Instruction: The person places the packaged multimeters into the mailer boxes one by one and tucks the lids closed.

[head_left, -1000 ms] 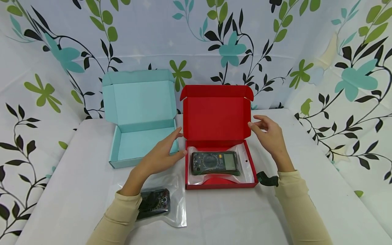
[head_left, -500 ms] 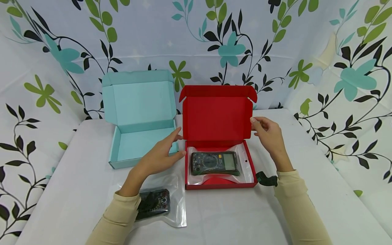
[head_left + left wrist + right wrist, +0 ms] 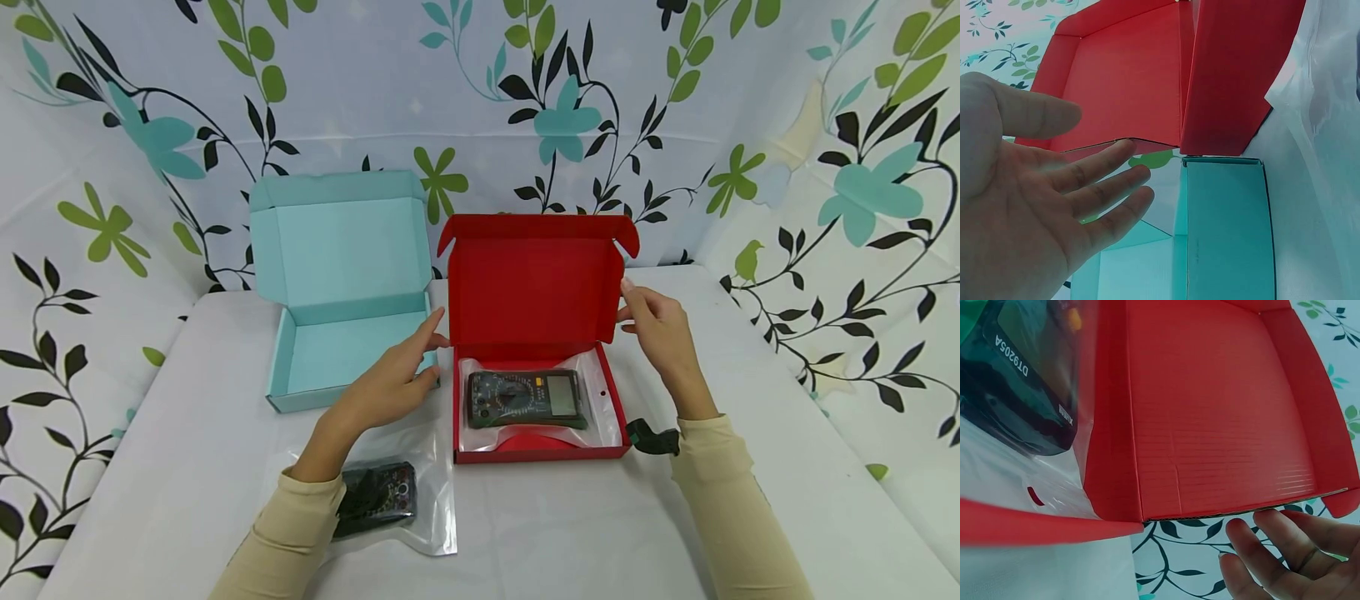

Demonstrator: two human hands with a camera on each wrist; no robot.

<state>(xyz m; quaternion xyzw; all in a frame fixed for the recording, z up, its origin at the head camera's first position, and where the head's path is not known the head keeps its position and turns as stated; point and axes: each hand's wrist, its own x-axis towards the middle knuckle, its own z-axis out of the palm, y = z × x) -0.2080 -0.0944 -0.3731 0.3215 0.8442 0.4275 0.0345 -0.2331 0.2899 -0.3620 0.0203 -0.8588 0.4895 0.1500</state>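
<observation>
A red cardboard box stands with its lid raised. Inside it lies a multimeter in a clear plastic bag; DT9205A can be read on it in the right wrist view. My right hand has its fingertips against the lid's right edge, fingers extended. My left hand is held between the two boxes with fingers spread, near the lid's left edge. In the left wrist view its palm shows and holds nothing.
Left of the red box stands a light blue box, lid up, with nothing visible inside. A second bagged multimeter lies in front, partly under my left forearm. A dark strap hangs by my right wrist. Patterned cloth hangs behind.
The red lid has tipped slightly forward, its top edge now lower and wider in view. My right fingers have shifted slightly up along its right edge. My left hand has barely moved.
</observation>
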